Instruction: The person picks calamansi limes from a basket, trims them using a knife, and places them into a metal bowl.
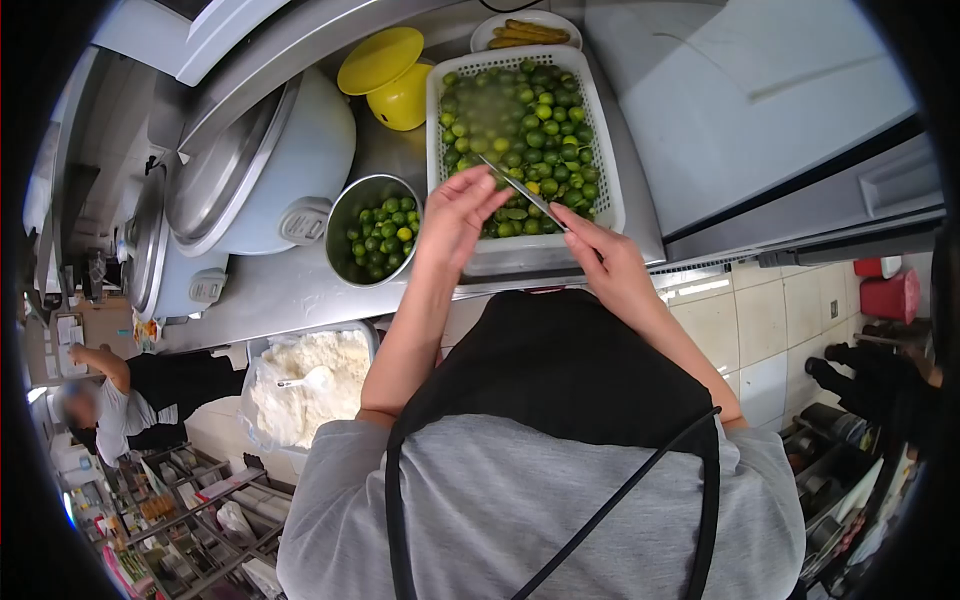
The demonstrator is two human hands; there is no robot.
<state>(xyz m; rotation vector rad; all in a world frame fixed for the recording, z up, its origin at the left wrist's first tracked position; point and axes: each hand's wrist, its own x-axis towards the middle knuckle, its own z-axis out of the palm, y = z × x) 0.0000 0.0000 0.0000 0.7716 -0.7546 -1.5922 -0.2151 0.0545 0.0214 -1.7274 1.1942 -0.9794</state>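
A white perforated basket (433, 120) full of small green limes (540, 125) sits on the steel counter before me. My right hand (608, 258) grips a small knife (530, 194), its blade angled up and left over the limes. Close to the blade's tip is my left hand (458, 215), its fingers drawn together in a pinch above the basket's near left side. Whatever those fingers hold, if anything, is hidden. To the left of the basket stands a round steel pot (336, 232) with more limes inside, a few yellowish.
A yellow container (398, 105) and a plate (488, 30) with long brown pieces stand behind. Large rice cookers (320, 150) line the left. Below the counter is a tub of white grains (325, 380) with a scoop. Another person (120, 400) stands far left.
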